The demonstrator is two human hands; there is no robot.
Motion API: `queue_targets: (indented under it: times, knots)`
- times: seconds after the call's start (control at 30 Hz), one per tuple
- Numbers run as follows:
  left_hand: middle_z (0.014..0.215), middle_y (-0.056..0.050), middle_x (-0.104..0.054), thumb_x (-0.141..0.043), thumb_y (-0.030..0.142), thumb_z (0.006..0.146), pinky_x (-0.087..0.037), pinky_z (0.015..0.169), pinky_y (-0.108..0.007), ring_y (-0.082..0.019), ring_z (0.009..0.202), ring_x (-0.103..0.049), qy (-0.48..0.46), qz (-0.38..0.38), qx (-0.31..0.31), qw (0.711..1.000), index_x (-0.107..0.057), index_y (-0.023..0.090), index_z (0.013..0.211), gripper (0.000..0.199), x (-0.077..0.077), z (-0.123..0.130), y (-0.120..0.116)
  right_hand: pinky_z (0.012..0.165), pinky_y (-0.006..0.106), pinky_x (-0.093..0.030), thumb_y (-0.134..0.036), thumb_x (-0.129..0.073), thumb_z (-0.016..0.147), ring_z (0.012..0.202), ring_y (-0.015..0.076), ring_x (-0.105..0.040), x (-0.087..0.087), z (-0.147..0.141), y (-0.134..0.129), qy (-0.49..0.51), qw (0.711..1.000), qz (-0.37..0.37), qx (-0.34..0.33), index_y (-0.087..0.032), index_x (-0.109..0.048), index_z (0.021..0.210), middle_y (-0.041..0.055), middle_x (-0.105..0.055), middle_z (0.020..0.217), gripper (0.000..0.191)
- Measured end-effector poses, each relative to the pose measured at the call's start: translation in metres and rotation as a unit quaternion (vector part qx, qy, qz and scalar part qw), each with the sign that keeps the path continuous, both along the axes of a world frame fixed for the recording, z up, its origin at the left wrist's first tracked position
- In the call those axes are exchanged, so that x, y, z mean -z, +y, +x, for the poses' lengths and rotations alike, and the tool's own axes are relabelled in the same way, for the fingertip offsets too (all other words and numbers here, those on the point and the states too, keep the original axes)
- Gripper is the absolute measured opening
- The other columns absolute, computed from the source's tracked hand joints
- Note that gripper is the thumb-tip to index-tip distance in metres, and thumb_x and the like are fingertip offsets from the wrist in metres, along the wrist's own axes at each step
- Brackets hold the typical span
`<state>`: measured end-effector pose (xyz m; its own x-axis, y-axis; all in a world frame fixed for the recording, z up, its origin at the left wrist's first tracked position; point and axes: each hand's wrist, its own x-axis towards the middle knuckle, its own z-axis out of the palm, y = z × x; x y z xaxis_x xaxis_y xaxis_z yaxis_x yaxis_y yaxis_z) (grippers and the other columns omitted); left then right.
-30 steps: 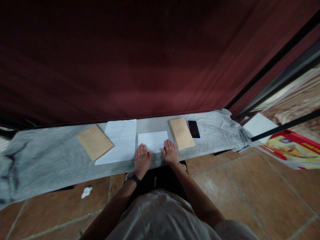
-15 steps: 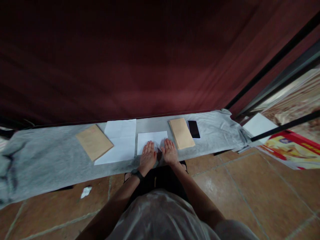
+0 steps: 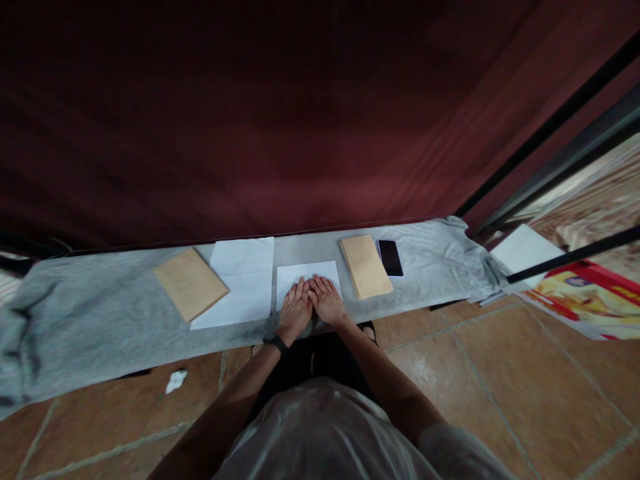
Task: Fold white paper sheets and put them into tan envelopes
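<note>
A folded sheet of white paper point(image 3: 290, 272) lies on the grey cloth-covered bench in front of me. My left hand point(image 3: 296, 308) rests flat on it, fingers stretched out, with a dark watch on the wrist. Close beside it, my right hand point(image 3: 326, 300) also presses flat on the paper, its fingertips at the left hand's. The hands cover the sheet's lower part. To the left lie larger white sheets point(image 3: 245, 280), partly under a stack of brown envelopes point(image 3: 191, 283). Another brown envelope stack point(image 3: 367, 267) lies right of my hands.
A dark-screened phone point(image 3: 391, 258) lies right of the envelopes on the grey cloth point(image 3: 100, 320). A dark red curtain point(image 3: 320, 133) rises behind the bench. At the right are a black metal bar point(image 3: 575, 257) and a red-yellow box point(image 3: 590, 300). Crumpled white paper point(image 3: 176, 381) lies on the tiled floor.
My right hand has slid left across the white paper until it meets my left hand. The left hand stays nearly in place. The whole view has shifted slightly.
</note>
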<state>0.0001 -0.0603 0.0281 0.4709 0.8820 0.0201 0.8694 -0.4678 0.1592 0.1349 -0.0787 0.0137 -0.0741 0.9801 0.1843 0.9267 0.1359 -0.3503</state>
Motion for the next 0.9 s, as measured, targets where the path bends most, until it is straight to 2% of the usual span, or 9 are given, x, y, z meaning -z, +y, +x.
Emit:
queue_targets:
  times: [0.2, 0.43, 0.63, 0.9]
  knots:
    - [0.162, -0.019, -0.032, -0.033, 0.026, 0.1, -0.04, 0.11, -0.046, -0.033, 0.142, -0.041, 0.009, 0.01, -0.016, 1.0, -0.041, 0.006, 0.151, 0.055, 0.002, 0.0, 0.009, 0.121, 0.047, -0.029, -0.037, -0.039, 0.106, 0.147, 0.0254, -0.038, 0.007, 0.0, -0.001, -0.019, 0.998, 0.003, 0.052, -0.022, -0.049, 0.149, 0.0098, -0.04, 0.159, 0.046]
    - [0.159, -0.022, -0.036, -0.035, 0.029, 0.099, -0.036, 0.114, -0.049, -0.034, 0.146, -0.036, -0.009, 0.033, -0.056, 0.998, -0.035, 0.001, 0.152, 0.06, 0.015, -0.011, 0.016, 0.121, 0.048, -0.028, -0.041, -0.04, 0.105, 0.148, 0.0279, -0.035, 0.014, 0.004, -0.002, -0.032, 0.996, 0.014, 0.079, -0.021, -0.045, 0.151, 0.0115, -0.034, 0.162, 0.05]
    - [0.158, -0.022, -0.037, -0.034, 0.031, 0.1, -0.035, 0.116, -0.048, -0.033, 0.148, -0.034, -0.014, 0.049, -0.065, 0.997, -0.036, 0.001, 0.151, 0.059, 0.02, -0.016, 0.016, 0.12, 0.049, -0.029, -0.04, -0.038, 0.106, 0.148, 0.0289, -0.035, 0.019, 0.012, -0.005, -0.032, 0.993, 0.033, 0.107, -0.016, -0.043, 0.152, 0.0159, -0.034, 0.161, 0.052]
    - [0.157, -0.024, -0.037, -0.033, 0.03, 0.1, -0.035, 0.117, -0.048, -0.033, 0.149, -0.033, -0.022, 0.046, -0.077, 0.996, -0.038, -0.002, 0.149, 0.059, 0.016, -0.015, 0.014, 0.119, 0.049, -0.03, -0.039, -0.037, 0.106, 0.148, 0.0287, -0.035, 0.024, 0.022, -0.009, -0.027, 0.99, 0.057, 0.126, -0.005, -0.038, 0.153, 0.021, -0.039, 0.157, 0.058]
